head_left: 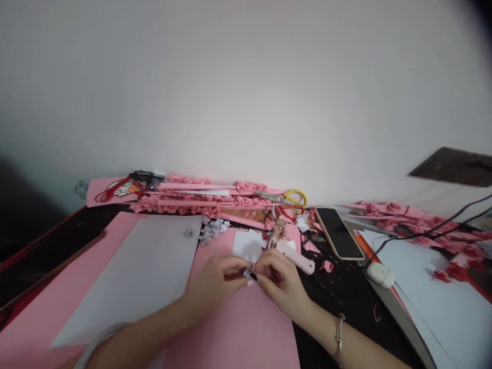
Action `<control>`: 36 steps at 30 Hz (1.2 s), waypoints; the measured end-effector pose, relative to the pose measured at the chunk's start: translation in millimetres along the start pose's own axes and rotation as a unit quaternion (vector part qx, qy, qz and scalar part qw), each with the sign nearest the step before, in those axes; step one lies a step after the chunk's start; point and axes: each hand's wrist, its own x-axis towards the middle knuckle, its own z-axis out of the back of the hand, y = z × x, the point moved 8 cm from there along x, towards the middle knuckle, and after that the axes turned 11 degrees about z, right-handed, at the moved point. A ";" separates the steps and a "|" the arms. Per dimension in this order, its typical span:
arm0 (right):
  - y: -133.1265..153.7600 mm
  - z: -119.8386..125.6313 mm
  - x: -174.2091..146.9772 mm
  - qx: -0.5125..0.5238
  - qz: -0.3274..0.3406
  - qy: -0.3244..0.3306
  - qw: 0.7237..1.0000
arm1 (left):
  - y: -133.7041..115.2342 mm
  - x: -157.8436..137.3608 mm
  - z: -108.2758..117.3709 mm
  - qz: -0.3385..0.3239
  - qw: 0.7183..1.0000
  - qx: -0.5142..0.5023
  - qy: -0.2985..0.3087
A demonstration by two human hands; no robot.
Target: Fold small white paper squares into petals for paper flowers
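Both hands meet over the pink paper (238,328) in front of me. My left hand (217,279) is closed in a pinch, thumb against fingers, on a small whitish paper piece (250,282). From the other side my right hand (282,282) pinches the same piece, its fingertips touching those of the left. Fingers cover most of it, so its shape cannot be made out. Just beyond the hands lie a white paper square (248,245) and a pink glue gun (294,255). Small white paper flowers (211,229) are heaped further left.
Pink paper flowers (200,207) line the wall beside yellow-handled scissors (295,197). A phone (340,233), a white earbud case (380,275) and white sheets (430,302) lie right. A large white sheet (134,271) lies left. Black cables (426,233) cross the right side.
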 end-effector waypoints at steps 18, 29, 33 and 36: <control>-21.8 -5.8 -4.2 0.039 -0.110 -0.001 0.993 | 7.6 -1.5 1.1 0.013 0.999 0.012 -0.033; -30.2 -10.0 -4.2 0.122 -0.175 0.000 0.977 | 6.0 0.8 4.6 0.006 0.999 0.026 -0.038; -34.7 -10.9 -5.6 0.139 -0.199 -0.001 0.970 | 5.0 1.1 4.7 0.006 0.998 0.036 -0.042; -36.8 -13.6 -5.6 0.157 -0.216 0.016 0.963 | 2.4 0.0 4.2 -0.010 0.998 0.056 -0.042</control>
